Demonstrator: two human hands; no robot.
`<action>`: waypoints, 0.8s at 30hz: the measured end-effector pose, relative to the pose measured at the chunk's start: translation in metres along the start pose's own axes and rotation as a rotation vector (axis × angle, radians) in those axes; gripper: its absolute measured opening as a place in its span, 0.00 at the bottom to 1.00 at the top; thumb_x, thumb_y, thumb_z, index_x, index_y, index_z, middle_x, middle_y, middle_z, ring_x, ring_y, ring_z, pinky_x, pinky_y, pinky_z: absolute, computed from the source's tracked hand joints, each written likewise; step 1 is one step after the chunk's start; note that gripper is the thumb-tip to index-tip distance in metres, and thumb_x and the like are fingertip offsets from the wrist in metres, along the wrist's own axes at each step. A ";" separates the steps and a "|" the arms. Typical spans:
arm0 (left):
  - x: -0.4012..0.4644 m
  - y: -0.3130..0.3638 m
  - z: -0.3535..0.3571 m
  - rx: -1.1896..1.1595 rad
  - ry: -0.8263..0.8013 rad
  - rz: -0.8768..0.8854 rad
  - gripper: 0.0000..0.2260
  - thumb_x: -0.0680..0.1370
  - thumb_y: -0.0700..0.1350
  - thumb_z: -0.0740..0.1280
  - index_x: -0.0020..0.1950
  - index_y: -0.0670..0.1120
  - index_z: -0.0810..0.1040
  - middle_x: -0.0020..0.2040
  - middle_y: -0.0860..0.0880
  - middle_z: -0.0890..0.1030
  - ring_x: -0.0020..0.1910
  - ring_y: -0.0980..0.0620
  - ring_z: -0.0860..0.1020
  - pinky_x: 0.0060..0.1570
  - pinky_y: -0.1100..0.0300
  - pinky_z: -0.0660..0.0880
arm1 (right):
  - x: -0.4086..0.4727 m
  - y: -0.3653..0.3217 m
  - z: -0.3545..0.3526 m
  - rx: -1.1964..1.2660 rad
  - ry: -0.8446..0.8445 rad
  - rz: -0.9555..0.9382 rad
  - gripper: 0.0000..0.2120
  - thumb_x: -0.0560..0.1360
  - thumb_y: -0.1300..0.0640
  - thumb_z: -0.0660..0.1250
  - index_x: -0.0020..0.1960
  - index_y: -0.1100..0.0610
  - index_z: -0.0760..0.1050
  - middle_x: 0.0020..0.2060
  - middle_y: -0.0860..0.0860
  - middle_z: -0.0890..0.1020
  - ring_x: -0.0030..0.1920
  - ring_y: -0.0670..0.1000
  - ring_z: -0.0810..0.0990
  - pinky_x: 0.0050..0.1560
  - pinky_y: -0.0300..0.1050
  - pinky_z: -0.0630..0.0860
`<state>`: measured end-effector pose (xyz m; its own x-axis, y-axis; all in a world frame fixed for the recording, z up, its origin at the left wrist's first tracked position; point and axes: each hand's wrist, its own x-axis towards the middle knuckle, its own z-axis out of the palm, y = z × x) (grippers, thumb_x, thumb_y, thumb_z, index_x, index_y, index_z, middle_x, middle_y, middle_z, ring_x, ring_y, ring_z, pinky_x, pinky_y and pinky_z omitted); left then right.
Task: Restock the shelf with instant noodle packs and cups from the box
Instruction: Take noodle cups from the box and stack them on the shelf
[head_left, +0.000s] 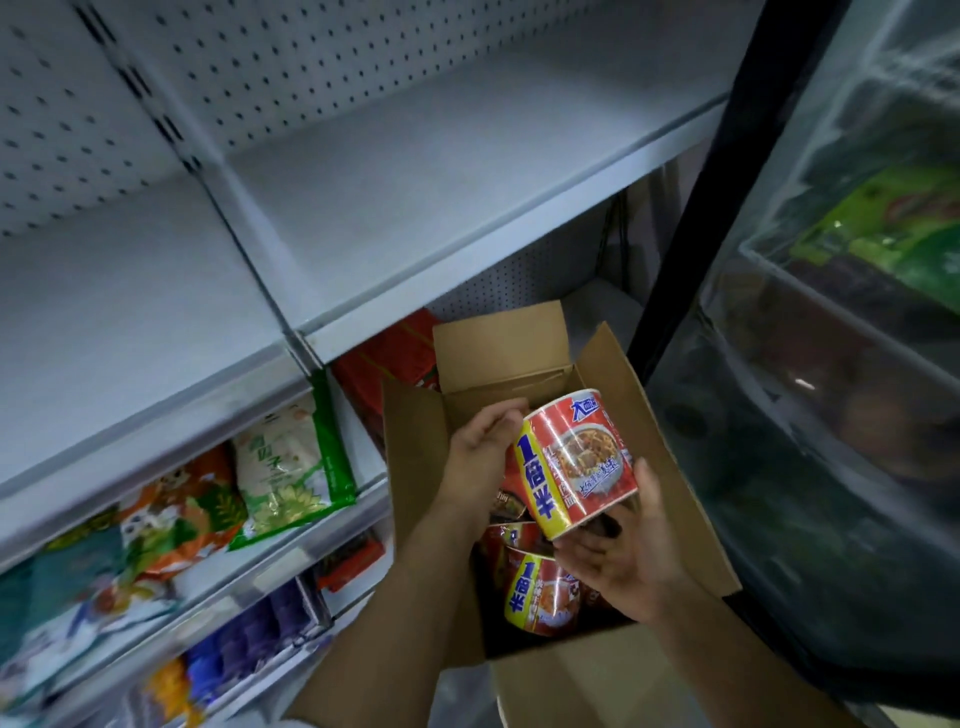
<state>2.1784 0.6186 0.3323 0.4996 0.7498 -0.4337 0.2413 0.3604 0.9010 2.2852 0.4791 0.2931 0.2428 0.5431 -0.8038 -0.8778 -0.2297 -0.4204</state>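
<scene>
Above an open cardboard box (524, 353) in a shop aisle, a person holds a red noodle cup (576, 462) between two bare hands. The cup lies tilted on its side, its yellow band with blue lettering turned toward the camera and its white rim pointing far and up. The left hand (480, 447) presses against the cup's left side, fingers bent over the far rim. The right hand (623, 556) sits below and to the right of the cup, palm up, fingers spread and cradling its lower end, thumb raised along the right side.

Directly under the lifted cup, inside the box, lies a second noodle cup (535, 592) of the same red and yellow design, with other dark-topped cups around it that are partly hidden by the hands. The box flaps stand open on all sides.

To the left and far side rises a white metal shelf (395, 208) with a perforated back panel; its upper boards are bare. On the lower left boards lie bagged goods, among them a green and white packet (291, 462) and an orange packet (182, 499), blurred. Red cartons (387, 364) sit on the shelf just behind the box. To the right stands a dark glass-fronted cabinet (831, 364), with green packs dimly visible inside.
</scene>
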 end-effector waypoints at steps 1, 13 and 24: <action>-0.010 0.005 -0.004 -0.025 0.017 0.008 0.07 0.81 0.50 0.65 0.54 0.52 0.81 0.46 0.46 0.84 0.43 0.52 0.81 0.47 0.57 0.78 | -0.010 0.004 0.004 0.001 -0.013 -0.015 0.38 0.68 0.26 0.60 0.64 0.54 0.74 0.57 0.65 0.79 0.56 0.65 0.80 0.51 0.56 0.79; -0.137 0.038 -0.048 -0.344 0.073 -0.074 0.43 0.55 0.73 0.74 0.62 0.49 0.76 0.52 0.47 0.85 0.52 0.45 0.84 0.58 0.39 0.77 | -0.125 0.061 0.056 -0.055 -0.174 -0.138 0.39 0.67 0.27 0.62 0.71 0.49 0.69 0.60 0.67 0.77 0.60 0.65 0.78 0.66 0.60 0.70; -0.245 0.069 -0.108 -0.312 0.143 0.066 0.26 0.70 0.67 0.68 0.59 0.52 0.75 0.52 0.48 0.84 0.51 0.48 0.82 0.57 0.46 0.78 | -0.214 0.111 0.090 -0.171 -0.292 -0.205 0.38 0.68 0.30 0.64 0.69 0.52 0.71 0.64 0.59 0.76 0.64 0.61 0.75 0.63 0.60 0.72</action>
<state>1.9830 0.5191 0.5008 0.3784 0.8396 -0.3897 -0.0648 0.4440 0.8937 2.0983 0.4102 0.4564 0.2562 0.7931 -0.5526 -0.7358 -0.2107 -0.6435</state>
